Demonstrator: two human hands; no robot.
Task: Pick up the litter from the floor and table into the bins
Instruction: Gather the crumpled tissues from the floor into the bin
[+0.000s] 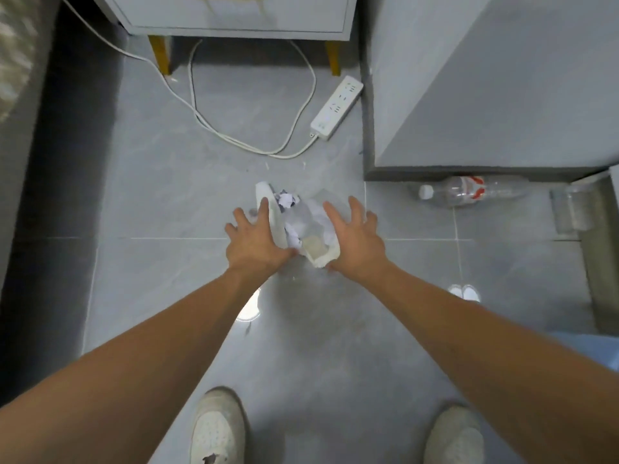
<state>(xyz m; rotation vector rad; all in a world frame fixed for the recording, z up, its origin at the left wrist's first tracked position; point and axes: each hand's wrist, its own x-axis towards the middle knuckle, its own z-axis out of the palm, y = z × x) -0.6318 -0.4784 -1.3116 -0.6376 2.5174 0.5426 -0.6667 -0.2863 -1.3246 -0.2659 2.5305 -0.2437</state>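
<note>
Flanking litter [303,226]: left hand [255,241], right hand [355,239]

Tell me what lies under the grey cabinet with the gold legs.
Under the grey cabinet with gold legs, loops of white power cable run across the grey tiled floor. The shadowed floor further back cannot be made out.
</note>
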